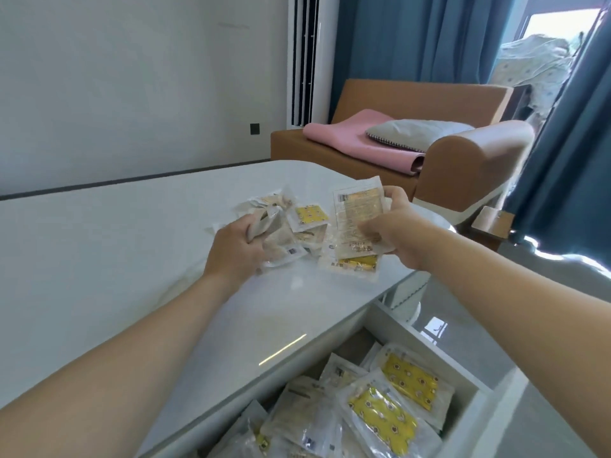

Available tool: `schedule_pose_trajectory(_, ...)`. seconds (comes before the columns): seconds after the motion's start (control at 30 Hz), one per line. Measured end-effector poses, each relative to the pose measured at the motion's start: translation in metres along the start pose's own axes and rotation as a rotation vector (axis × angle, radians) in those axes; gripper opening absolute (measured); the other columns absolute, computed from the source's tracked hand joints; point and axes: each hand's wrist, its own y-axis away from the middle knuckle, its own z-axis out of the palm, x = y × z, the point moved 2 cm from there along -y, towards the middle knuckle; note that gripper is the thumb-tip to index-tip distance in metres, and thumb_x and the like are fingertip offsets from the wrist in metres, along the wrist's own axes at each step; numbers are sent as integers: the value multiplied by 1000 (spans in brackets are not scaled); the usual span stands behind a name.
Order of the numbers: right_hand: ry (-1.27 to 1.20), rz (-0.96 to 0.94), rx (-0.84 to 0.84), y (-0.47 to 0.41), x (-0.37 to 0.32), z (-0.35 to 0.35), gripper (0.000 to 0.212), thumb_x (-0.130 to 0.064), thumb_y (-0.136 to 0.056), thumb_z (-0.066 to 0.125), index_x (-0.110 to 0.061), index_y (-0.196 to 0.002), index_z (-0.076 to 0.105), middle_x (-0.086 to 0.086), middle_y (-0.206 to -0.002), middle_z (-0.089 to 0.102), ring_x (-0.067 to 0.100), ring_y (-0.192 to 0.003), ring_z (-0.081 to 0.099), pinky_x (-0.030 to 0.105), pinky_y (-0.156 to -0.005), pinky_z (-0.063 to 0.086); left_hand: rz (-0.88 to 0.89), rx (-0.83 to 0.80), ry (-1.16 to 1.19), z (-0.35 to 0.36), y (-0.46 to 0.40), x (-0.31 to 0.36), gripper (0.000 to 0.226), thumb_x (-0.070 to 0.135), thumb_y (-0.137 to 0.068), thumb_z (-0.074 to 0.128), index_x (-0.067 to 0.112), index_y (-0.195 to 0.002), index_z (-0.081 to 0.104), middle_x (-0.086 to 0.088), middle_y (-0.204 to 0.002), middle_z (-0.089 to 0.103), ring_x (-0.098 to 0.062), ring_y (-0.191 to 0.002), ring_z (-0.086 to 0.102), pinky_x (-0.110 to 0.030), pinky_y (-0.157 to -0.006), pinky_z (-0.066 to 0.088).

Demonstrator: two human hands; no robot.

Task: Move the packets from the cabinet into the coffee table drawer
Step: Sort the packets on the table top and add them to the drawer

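Note:
A loose pile of clear and yellow packets [310, 219] lies on the white coffee table [99, 259]. My left hand [238, 249] grips a few clear packets at the pile's left side. My right hand [393, 226] holds a small stack of packets [358, 213] upright above the table's right edge, thumb and fingers curled round it. Below, at the bottom of the view, the coffee table drawer [476, 401] stands pulled out. It holds several packets, two with yellow printed faces [410, 381].
An orange sofa [463, 160] with a pink pillow [357, 140] and a grey cushion stands beyond the table. Blue curtains [562, 160] hang at the right. A white air-conditioner column [304, 61] stands by the wall. Glossy floor lies right of the drawer.

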Motion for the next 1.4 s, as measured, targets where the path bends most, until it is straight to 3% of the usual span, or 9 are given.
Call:
schedule_pose_trajectory(0.1, -31, 53, -29, 29, 15, -15, 65, 4, -87, 63, -40, -127, 37, 6, -106, 65, 28, -91, 69, 46, -72, 61, 33, -51, 121, -11, 36, 30, 10, 26, -80, 56, 35, -78, 57, 24, -70, 60, -2, -65, 53, -17, -55, 37)
schedule_pose_trajectory(0.2, -102, 104, -26, 57, 31, -25, 56, -3, -91, 62, -38, -129, 40, 6, -107, 68, 25, -93, 71, 48, -77, 60, 28, -164, 263, -25, 72, 60, 25, 23, -84, 60, 47, -90, 65, 30, -87, 68, 10, -79, 62, -21, -68, 45)
schedule_pose_trajectory(0.33, -130, 113, -66, 86, 46, -28, 47, -10, -94, 61, -34, -129, 41, 6, -106, 70, 24, -92, 71, 46, -80, 59, -101, -363, 436, -30, 115, 85, 45, 13, -93, 61, 55, -80, 69, 21, -84, 74, 0, -77, 70, -25, -65, 51)
schedule_pose_trajectory(0.47, -60, 109, -86, 99, 53, -32, 56, 1, -90, 61, -29, -132, 40, 14, -111, 66, 30, -96, 69, 48, -84, 58, -137, -425, 383, -23, 147, 95, 29, 12, -93, 61, 39, -89, 70, 8, -91, 76, -21, -89, 72, -40, -76, 58)
schedule_pose_trajectory(0.63, -8, 141, -39, 98, 60, -36, 61, 2, -89, 59, -28, -138, 38, 10, -110, 63, 26, -94, 68, 43, -84, 58, -76, -450, 201, -19, 166, 98, 24, 14, -91, 61, 38, -89, 62, 10, -88, 72, -13, -79, 70, -36, -70, 57)
schedule_pose_trajectory(0.93, 574, 137, -189, 85, 95, -32, 69, 2, -82, 47, -23, -143, 31, 14, -108, 55, 27, -91, 60, 45, -85, 57, 171, -538, -269, 26, 202, 80, 40, 11, -87, 46, 41, -112, 51, 11, -78, 63, -9, -64, 59, -28, -50, 45)
schedule_pose_trajectory(1.03, 820, 69, -318, 78, 112, -23, 74, -6, -78, 43, -25, -147, 23, 16, -118, 53, 29, -104, 57, 44, -90, 53, 213, -554, -366, 54, 221, 57, 45, 17, -88, 48, 43, -125, 47, 11, -105, 66, -17, -87, 63, -33, -68, 52)
schedule_pose_trajectory(1.2, 1084, -5, -475, 58, 130, -10, 64, -10, -86, 46, -19, -142, 17, 12, -94, 58, 20, -73, 55, 30, -58, 47, 265, -473, -424, 88, 215, 28, 56, 18, -95, 49, 33, -146, 33, 9, -135, 52, -19, -111, 53, -40, -89, 49)
schedule_pose_trajectory(1.4, 1494, -47, -556, 49, 152, -13, 66, -8, -89, 49, -12, -149, 21, 17, -138, 41, 26, -96, 56, 37, -79, 52, 291, -681, -512, 113, 239, 7, 71, 21, -88, 47, 40, -150, 16, 13, -155, 20, -17, -137, 30, -36, -111, 35)
